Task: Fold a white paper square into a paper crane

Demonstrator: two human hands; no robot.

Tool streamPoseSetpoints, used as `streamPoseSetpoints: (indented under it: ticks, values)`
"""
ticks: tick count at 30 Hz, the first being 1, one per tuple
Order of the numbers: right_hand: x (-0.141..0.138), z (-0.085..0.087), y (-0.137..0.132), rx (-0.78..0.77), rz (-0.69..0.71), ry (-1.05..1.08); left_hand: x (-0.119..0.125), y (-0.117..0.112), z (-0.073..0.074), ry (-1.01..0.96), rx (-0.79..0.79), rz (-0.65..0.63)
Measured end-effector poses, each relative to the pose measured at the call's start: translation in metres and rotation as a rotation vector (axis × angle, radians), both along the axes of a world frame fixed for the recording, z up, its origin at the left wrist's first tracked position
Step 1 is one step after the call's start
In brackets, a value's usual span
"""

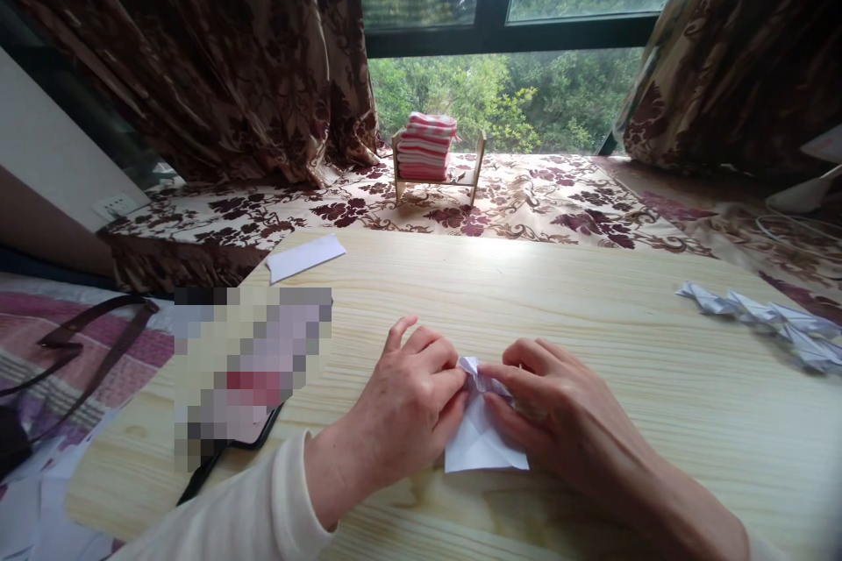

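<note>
White paper piece point(479, 443) lies on pale wood-grain tabletop point(592, 316), near front edge, between both hands. Paper partly folded: flat angular lower flap, crumpled pleated top with small peaks. Left hand point(404, 408) fingers pinched together on paper's upper left edge. Right hand point(559, 412) fingers pressed down on upper right part, fingertips clamping folds. Row of folded white paper shapes point(769, 320) well apart at right. Blank paper strip point(306, 256) far left. Striped cloth stack on small wooden rack point(434, 153) by window.

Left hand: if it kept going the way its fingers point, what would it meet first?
Pointing right, the left hand would press into the white paper it pinches; the right hand lies just beyond.
</note>
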State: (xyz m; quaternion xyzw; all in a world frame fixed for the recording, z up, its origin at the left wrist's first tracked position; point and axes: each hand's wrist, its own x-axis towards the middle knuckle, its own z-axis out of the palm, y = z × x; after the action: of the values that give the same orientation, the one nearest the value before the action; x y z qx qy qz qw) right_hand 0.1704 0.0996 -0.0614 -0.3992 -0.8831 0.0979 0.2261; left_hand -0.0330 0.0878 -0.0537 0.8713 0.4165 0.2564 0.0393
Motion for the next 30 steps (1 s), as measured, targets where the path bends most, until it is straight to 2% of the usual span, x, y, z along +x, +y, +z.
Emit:
streamPoseSetpoints:
  ticks: [12,30]
  values:
    - [-0.0023,0.0037,-0.0009,-0.01,-0.007,-0.003,-0.0008,0.0008,0.0,-0.041,0.007,0.044]
    - [-0.0009,0.0032,-0.0001,-0.028,0.015,-0.038,-0.0038,0.0001,0.0048,0.039,-0.054,0.007]
